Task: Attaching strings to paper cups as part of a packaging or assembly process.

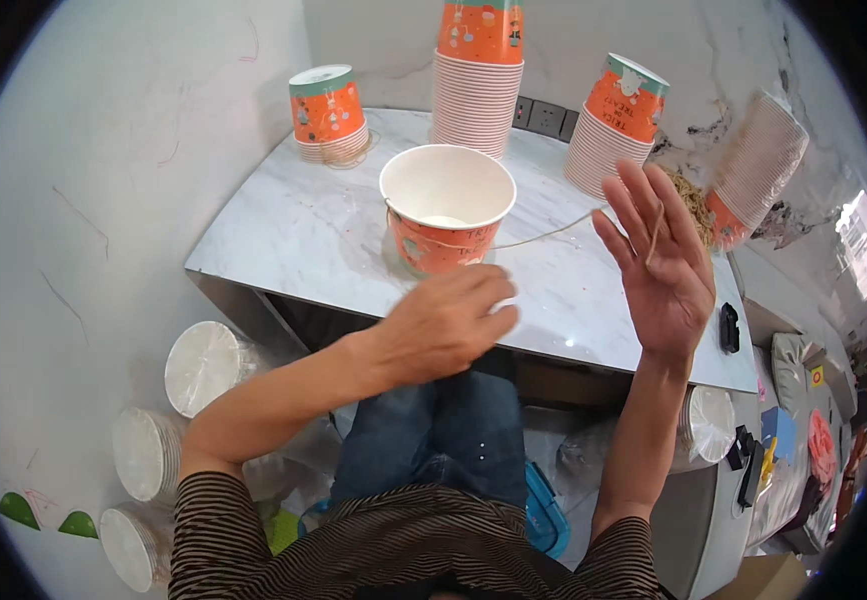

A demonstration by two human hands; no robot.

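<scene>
An orange paper bucket [450, 245] with a white inside stands upright on the marble-patterned table. A thin tan string [543, 237] runs round its side and stretches across to my right hand [665, 280]. That hand is raised with the palm showing and the fingers stretched out; a piece of string lies across its palm and fingers. Just in front of the bucket hovers my left hand [448, 318], slightly blurred. Its fingers are loosely bent, the thumb stands apart from them, and nothing shows between them.
Upside-down bucket stacks [478, 100] line the table's back, one at the left [329, 115] with string round its base. A wrapped stack [758, 165] leans at the right by a string bundle [690, 200]. A black object [729, 328] lies near the right edge. Wrapped stacks [203, 368] sit below left.
</scene>
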